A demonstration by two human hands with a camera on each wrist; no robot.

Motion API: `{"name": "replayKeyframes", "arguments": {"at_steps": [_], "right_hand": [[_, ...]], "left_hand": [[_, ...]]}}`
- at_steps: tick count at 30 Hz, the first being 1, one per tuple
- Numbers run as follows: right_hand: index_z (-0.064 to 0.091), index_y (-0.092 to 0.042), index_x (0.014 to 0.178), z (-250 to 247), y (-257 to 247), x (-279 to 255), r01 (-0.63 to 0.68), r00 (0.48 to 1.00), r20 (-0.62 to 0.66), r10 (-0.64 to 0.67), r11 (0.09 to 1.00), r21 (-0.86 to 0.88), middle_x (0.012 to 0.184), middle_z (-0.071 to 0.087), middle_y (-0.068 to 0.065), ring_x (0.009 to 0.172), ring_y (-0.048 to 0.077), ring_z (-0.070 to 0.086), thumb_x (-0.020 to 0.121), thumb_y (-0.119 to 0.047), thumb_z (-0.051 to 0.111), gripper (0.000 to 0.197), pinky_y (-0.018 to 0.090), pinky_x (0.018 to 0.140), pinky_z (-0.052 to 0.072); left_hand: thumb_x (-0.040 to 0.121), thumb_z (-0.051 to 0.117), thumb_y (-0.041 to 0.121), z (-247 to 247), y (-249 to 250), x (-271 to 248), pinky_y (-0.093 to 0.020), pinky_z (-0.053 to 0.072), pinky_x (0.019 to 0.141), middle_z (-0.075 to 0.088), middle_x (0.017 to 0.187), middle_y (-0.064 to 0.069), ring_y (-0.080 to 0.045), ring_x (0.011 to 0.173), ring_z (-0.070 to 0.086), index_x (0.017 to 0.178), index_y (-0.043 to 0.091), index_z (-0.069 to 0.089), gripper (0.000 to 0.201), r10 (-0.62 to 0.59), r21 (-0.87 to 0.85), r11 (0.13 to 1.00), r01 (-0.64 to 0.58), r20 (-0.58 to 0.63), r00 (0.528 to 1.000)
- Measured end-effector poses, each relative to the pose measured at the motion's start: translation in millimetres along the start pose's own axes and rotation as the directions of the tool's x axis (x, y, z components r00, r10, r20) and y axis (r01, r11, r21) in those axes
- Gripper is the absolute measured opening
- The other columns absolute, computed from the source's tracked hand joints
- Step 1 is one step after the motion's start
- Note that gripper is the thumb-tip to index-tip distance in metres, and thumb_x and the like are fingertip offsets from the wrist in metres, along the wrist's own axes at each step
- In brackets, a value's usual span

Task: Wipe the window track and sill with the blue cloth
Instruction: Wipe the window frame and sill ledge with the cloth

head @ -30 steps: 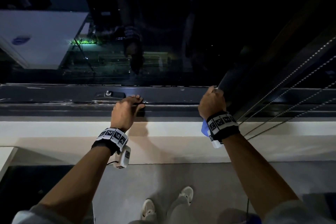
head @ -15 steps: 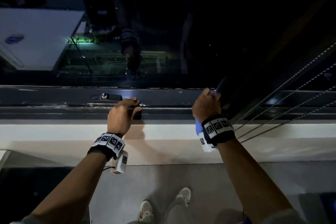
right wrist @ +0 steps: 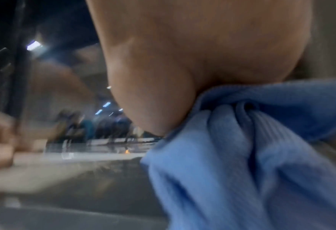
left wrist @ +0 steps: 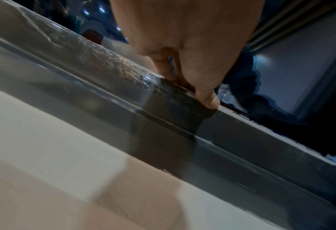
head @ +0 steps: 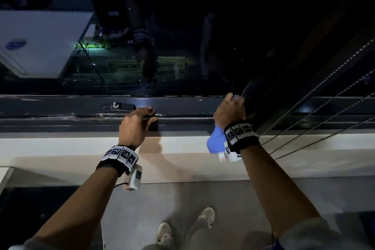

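While dark glass reflects room, pale sill (head: pixel 60 146) fronts grey track (head: pixel 60 122).

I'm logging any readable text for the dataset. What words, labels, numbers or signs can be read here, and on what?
No readable text anywhere.
Wristbands: black-and-white square marker patterns only, no letters.
White box reflected in the glass: a blue oval logo, too blurred to read.
Blue cloth: no label shows.
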State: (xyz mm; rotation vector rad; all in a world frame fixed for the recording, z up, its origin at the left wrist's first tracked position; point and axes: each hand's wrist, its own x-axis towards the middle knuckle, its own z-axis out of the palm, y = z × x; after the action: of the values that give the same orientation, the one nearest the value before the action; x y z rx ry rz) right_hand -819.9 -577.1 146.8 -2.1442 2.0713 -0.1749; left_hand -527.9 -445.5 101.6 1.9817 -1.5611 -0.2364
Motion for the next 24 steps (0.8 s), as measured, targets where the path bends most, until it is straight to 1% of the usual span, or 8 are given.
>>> {"name": "replayKeyframes", "arguments": {"at_steps": [4, 7, 10, 13, 15, 17, 20, 24], "right_hand": [[0.054, 0.007, 0.123, 5.6, 31.1, -27.3, 0.077, 0.997, -0.015, -0.080, 0.984, -0.158, 0.118, 0.060, 0.028, 0.103, 0.044, 0.060, 0.086, -0.018, 0.046, 0.045, 0.047, 0.085, 0.053], [0.042, 0.016, 0.140, 1.6, 50.9, -61.7, 0.132, 0.990, 0.081, -0.114, 0.956, -0.262, 0.123, 0.062, 0.032, 0.110, 0.048, 0.056, 0.083, -0.014, 0.065, 0.068, 0.048, 0.093, 0.050], [0.052, 0.004, 0.127, -20.4, 49.0, -71.3, 0.094, 0.996, 0.023, -0.091, 0.955, -0.280, 0.108, 0.069, 0.025, 0.104, 0.040, 0.059, 0.088, -0.010, 0.059, 0.042, 0.043, 0.093, 0.042], [0.062, -0.006, 0.100, -34.8, 7.6, -54.0, 0.247, 0.936, -0.196, -0.292, 0.943, -0.224, 0.090, 0.067, 0.016, 0.085, 0.033, 0.063, 0.088, -0.004, 0.056, 0.014, 0.047, 0.092, 0.040], [0.064, -0.007, 0.107, -23.2, -30.1, -42.9, 0.365, 0.889, -0.191, -0.416, 0.896, -0.254, 0.108, 0.064, 0.016, 0.098, 0.036, 0.060, 0.089, -0.009, 0.054, 0.021, 0.049, 0.094, 0.040], [0.063, -0.007, 0.127, 2.8, -51.8, -39.0, 0.387, 0.906, -0.106, -0.411, 0.902, -0.191, 0.139, 0.057, 0.019, 0.115, 0.042, 0.055, 0.085, -0.011, 0.061, 0.041, 0.050, 0.093, 0.045], [0.055, -0.006, 0.146, 28.6, -30.3, -55.5, 0.423, 0.906, 0.043, -0.422, 0.890, -0.169, 0.155, 0.051, 0.019, 0.117, 0.048, 0.055, 0.079, -0.011, 0.067, 0.069, 0.050, 0.085, 0.053], [0.044, -0.004, 0.156, 25.0, 31.0, -57.1, 0.338, 0.930, -0.083, -0.358, 0.922, -0.190, 0.162, 0.043, 0.017, 0.132, 0.055, 0.050, 0.089, 0.002, 0.056, 0.068, 0.058, 0.110, 0.045]], "left_hand": [[0.094, 0.078, 0.040, -3.6, 0.0, 0.3, -0.046, 0.063, 0.088, 0.075, 0.127, 0.003, -0.024, 0.112, 0.074, 0.122, 0.026, 0.078, 0.031, -0.008, -0.005, 1.000, 0.008, -0.005, 1.000], [0.094, 0.079, 0.038, 1.4, -1.2, 0.2, -0.048, 0.063, 0.085, 0.076, 0.125, 0.000, -0.027, 0.109, 0.075, 0.121, 0.024, 0.078, 0.031, 0.005, 0.009, 1.000, -0.004, -0.022, 1.000], [0.092, 0.080, 0.038, 6.3, 1.1, 0.5, -0.046, 0.062, 0.081, 0.077, 0.121, -0.001, -0.029, 0.104, 0.075, 0.118, 0.024, 0.078, 0.030, -0.027, 0.030, 0.999, 0.028, -0.037, 0.999], [0.093, 0.079, 0.039, 7.5, 3.1, -0.1, -0.047, 0.062, 0.081, 0.076, 0.122, -0.001, -0.029, 0.104, 0.075, 0.118, 0.024, 0.078, 0.030, -0.028, 0.036, 0.999, 0.029, -0.032, 0.999], [0.093, 0.078, 0.042, 5.8, 0.6, -0.5, -0.048, 0.063, 0.084, 0.076, 0.124, 0.000, -0.028, 0.107, 0.075, 0.120, 0.025, 0.078, 0.031, -0.031, 0.018, 0.999, 0.031, -0.025, 0.999], [0.092, 0.078, 0.044, 3.4, -0.8, -0.1, -0.048, 0.062, 0.087, 0.076, 0.126, 0.004, -0.025, 0.111, 0.074, 0.120, 0.029, 0.078, 0.032, -0.047, -0.003, 0.999, 0.047, -0.020, 0.999], [0.091, 0.080, 0.046, 1.3, -2.5, 1.7, -0.047, 0.062, 0.091, 0.076, 0.125, 0.006, -0.023, 0.114, 0.073, 0.119, 0.031, 0.079, 0.032, -0.072, -0.019, 0.997, 0.072, -0.011, 0.997], [0.091, 0.081, 0.041, 2.7, -0.5, -1.0, -0.045, 0.061, 0.095, 0.076, 0.126, 0.006, -0.021, 0.116, 0.072, 0.120, 0.029, 0.079, 0.031, -0.059, -0.030, 0.998, 0.058, -0.016, 0.998]]}}
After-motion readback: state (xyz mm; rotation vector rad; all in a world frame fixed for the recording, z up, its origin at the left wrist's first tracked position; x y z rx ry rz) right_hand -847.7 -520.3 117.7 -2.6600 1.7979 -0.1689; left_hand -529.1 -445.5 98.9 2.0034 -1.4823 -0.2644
